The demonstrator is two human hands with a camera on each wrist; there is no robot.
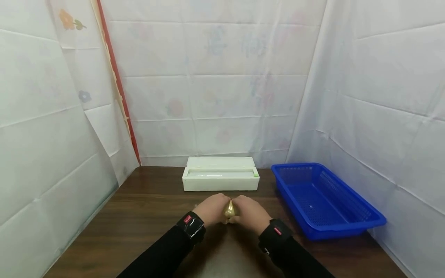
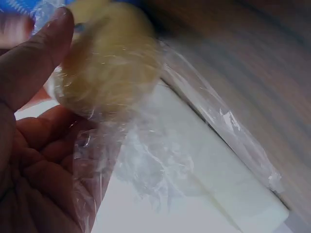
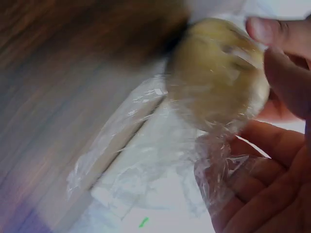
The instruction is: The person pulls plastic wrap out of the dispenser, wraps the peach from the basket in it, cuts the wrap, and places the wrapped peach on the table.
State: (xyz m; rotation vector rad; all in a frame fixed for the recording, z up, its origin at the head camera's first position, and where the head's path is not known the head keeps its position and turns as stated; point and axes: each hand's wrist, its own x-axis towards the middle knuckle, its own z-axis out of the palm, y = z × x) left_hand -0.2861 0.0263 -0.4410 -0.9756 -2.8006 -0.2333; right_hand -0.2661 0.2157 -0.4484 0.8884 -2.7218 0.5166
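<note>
A smooth yellow-tan potato point(image 1: 229, 210), wrapped in clear cling film point(image 2: 155, 160), is between the two hands, low in the middle of the head view. My left hand point(image 1: 213, 208) grips it from the left, thumb on the near face and fingers behind. From the other side my right hand point(image 1: 250, 214) holds it, thumb over the film near a dark spot. Loose film trails off the potato past the fingers in both wrist views. Each hand hides part of the potato in the head view.
Just beyond the hands stands a long white cling-film dispenser box point(image 1: 220, 184), its lid raised at the back. A blue plastic basket point(image 1: 313, 200) sits to the right on the dark wooden table point(image 1: 139, 216). White sheeting point(image 1: 222, 96) encloses the table's back and sides.
</note>
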